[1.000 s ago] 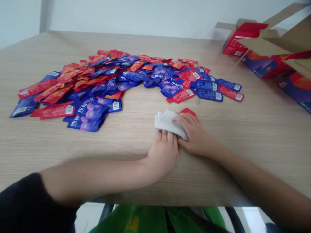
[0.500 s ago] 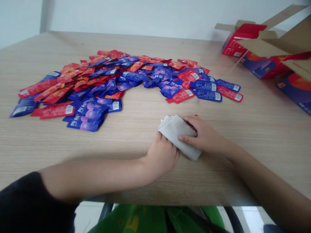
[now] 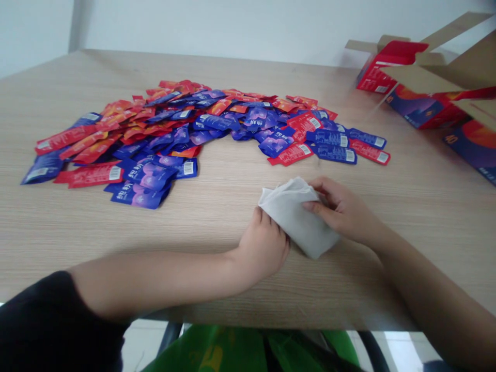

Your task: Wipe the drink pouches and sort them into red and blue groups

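Observation:
A folded pale grey cloth (image 3: 300, 217) is between my hands near the front of the wooden table (image 3: 217, 222). My left hand (image 3: 265, 243) is closed on its lower left edge, with the fingertips partly hidden under the fabric. On the right side, my right hand (image 3: 335, 209) pinches the cloth between thumb and fingers. Behind the hands, a wide arc of red packets (image 3: 96, 175) and blue packets (image 3: 139, 194) lies piled on the table.
Open cardboard boxes, one red (image 3: 374, 72) and others blue and red (image 3: 418, 106), stand at the back right with flaps raised. A pale wall (image 3: 232, 28) rises behind the table. Green fabric (image 3: 217, 349) shows below the front edge.
The cloth looks wider and more spread toward the right. My right hand has moved slightly right with its edge, while my left hand has stayed nearly in place.

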The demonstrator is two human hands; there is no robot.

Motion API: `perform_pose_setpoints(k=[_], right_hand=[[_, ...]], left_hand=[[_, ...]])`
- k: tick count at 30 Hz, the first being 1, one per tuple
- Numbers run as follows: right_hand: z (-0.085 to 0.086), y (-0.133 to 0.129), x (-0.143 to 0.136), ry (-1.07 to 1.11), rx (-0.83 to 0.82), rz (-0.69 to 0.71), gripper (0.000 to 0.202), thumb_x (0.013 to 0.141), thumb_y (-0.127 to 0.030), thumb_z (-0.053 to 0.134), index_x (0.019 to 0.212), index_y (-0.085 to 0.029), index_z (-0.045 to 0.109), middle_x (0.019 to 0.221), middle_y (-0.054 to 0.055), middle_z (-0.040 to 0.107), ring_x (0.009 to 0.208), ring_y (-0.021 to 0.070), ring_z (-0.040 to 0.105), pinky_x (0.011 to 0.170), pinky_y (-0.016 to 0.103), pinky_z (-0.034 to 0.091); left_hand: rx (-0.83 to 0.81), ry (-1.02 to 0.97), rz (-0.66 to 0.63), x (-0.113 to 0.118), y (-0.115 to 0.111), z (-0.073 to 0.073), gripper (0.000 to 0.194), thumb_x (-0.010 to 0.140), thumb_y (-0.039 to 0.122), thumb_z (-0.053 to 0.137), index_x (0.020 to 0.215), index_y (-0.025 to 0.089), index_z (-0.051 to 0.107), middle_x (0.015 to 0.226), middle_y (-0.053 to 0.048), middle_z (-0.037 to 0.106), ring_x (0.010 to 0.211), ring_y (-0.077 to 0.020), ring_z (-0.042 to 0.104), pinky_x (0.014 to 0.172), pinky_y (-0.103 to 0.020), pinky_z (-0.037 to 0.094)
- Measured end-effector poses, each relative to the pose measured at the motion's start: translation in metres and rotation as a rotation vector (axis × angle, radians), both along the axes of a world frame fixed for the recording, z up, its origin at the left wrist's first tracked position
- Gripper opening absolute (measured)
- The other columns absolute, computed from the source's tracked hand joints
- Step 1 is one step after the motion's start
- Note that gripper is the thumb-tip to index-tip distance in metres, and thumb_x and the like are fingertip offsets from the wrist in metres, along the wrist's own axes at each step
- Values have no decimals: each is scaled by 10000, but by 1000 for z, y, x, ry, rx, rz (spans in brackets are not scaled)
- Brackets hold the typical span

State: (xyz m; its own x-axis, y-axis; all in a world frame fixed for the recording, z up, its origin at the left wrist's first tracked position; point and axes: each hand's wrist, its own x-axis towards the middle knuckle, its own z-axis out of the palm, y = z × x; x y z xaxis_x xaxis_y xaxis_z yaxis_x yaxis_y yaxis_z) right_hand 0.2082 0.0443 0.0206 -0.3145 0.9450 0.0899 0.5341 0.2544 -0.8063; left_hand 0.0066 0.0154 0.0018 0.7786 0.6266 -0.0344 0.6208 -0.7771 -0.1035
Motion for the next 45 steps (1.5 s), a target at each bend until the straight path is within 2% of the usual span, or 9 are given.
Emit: perform_pose_setpoints(k=[4, 11, 13, 19, 24, 30, 35, 40, 45], right_hand=[[5, 3, 7, 106, 41, -68, 203, 875, -396, 613, 1028, -266, 583, 873, 4, 647, 753, 195, 612, 635, 319, 493], [35, 0, 34, -164, 644, -510, 159, 848, -368, 627, 985, -289, 650, 851, 29, 628, 726, 213, 572, 667, 390, 439], [38, 3, 43, -202, 671, -572, 179, 848, -397, 626, 1004, -316, 657, 862, 34, 636, 739, 231, 576, 676, 406, 438], [10, 26, 52, -405, 183, -301, 338, 894, -491, 461, 914, -209, 647, 947, 98, 694, 880, 286, 620, 785, 431, 460], [6, 39, 77, -245, -176, -411, 399, 920, -482, 396, 836, -168, 627, 906, 85, 706, 848, 228, 614, 772, 340, 459], [17, 38, 105, -437, -57, -479, 495, 886, -559, 428, 827, -151, 702, 898, 120, 712, 826, 227, 619, 760, 339, 467], [17, 29, 106, -596, -599, -361, 752, 841, -802, 292, 695, -148, 633, 728, 153, 689, 562, 206, 618, 600, 358, 493], [21, 25, 105, -647, -652, -243, 708, 773, -840, 417, 818, -163, 620, 807, 138, 709, 607, 217, 659, 611, 357, 512], [27, 14, 116, -573, -731, -289, 676, 815, -828, 369, 724, -194, 582, 628, 108, 674, 531, 214, 640, 548, 345, 487]], left_hand=[[-4, 6, 86, 2, -1, 1, 502, 974, 322, 408, 1308, -11, 579, 1363, -274, 550, 1271, -409, 511, 987, -507, 435], [17, 32, 91, 1, -3, -4, 626, 977, 330, 371, 1460, -69, 365, 1498, -292, 370, 1361, -411, 419, 1036, -510, 419], [17, 42, 87, 1, -3, -4, 627, 975, 320, 369, 1458, -79, 359, 1493, -301, 371, 1360, -419, 416, 1038, -515, 419], [8, 48, 92, 2, -2, -2, 622, 972, 316, 368, 1453, -79, 370, 1501, -304, 357, 1359, -420, 418, 1038, -512, 424], [4, 48, 89, 2, -1, -2, 610, 968, 295, 371, 1450, -81, 374, 1505, -306, 350, 1363, -420, 412, 1040, -513, 423], [-2, 39, 96, 2, -1, -1, 615, 971, 310, 382, 1445, -81, 382, 1499, -307, 359, 1361, -420, 416, 1042, -515, 420], [-14, 51, 89, 2, -1, 0, 620, 972, 311, 383, 1449, -85, 371, 1502, -312, 346, 1365, -426, 407, 1037, -519, 425], [-10, 45, 85, 2, -1, -2, 617, 972, 307, 372, 1448, -85, 374, 1501, -316, 342, 1360, -428, 413, 1038, -522, 423], [2, 41, 84, 2, -1, -3, 624, 966, 314, 378, 1450, -81, 375, 1495, -313, 358, 1356, -430, 417, 1041, -523, 421]])
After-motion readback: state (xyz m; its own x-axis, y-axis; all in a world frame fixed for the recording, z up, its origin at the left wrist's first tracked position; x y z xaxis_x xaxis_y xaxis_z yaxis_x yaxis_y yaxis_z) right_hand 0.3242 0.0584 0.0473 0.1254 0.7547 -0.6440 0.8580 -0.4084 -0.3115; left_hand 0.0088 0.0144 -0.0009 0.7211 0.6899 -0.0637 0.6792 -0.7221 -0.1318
